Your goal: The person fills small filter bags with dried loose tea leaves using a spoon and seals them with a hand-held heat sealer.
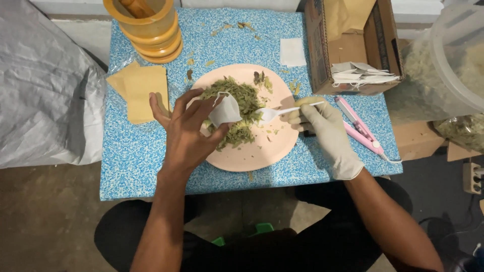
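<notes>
Centrally, left hand (pixel 186 132) pinching white sachet (pixel 225 110), gloved right hand (pixel 322 126) gripping plastic fork (pixel 275 113), pink plate (pixel 262 151) near table edge

Left hand (pixel 187 132) bare, fingers pinched; right hand (pixel 325 132) gloved, gripping.

Stacked orange cups (pixel 151 30) at 11 o'clock, tan envelopes (pixel 138 90) at 9, cardboard box (pixel 353 45) at 1, pink sealer (pixel 359 124) at 3, grey sheet (pixel 45 85) far left.

Small white pouch (pixel 225 110), open-mouthed, above leaves (pixel 241 108)
</notes>
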